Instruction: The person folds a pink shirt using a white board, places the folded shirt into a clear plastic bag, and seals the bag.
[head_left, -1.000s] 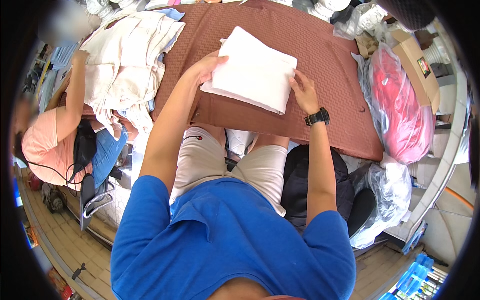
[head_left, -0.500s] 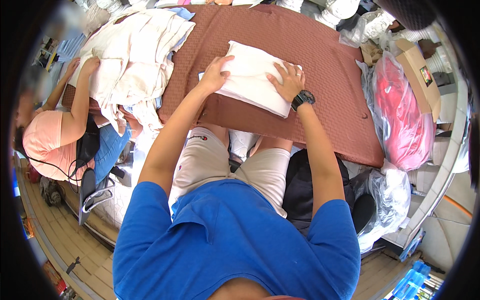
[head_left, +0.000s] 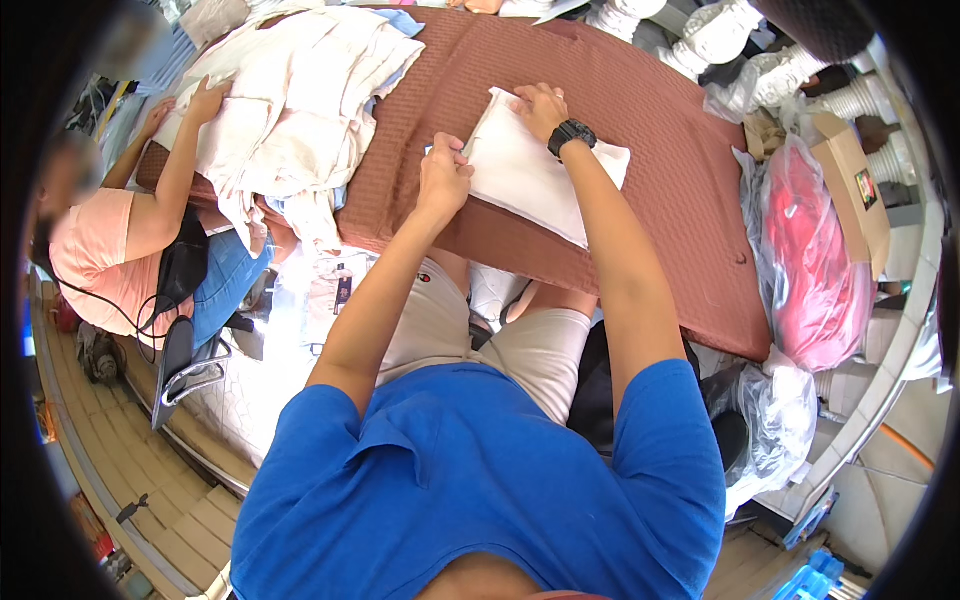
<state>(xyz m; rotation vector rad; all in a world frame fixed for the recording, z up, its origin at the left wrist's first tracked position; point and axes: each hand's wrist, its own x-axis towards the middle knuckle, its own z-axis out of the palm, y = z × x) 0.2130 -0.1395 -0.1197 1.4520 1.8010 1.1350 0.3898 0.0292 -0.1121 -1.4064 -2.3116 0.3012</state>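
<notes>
A: Grip state?

B: Left hand (head_left: 445,180) — fingers curled at the left edge of the folded white cloth (head_left: 535,185); cannot tell whether they pinch a layer. Right hand (head_left: 541,110): fingers bent at the far edge; pinch or light contact, not resolved.

A: Cloth position?

B: Lying on the brown tablecloth (head_left: 690,220), near the edge on the person's side.

A: Handling, as judged?

B: Soft layers probably creep. Best that the left hand anchors its edge while the right draws the far edge straight — light, even tension. A hard tug would likely skew the layers.

A: Surroundings?

B: Leftward, a heap of pale cloth (head_left: 300,110), a co-worker's hand (head_left: 208,99) on it. Rightward, well apart, a pink bundle (head_left: 808,255) in clear plastic.
</notes>
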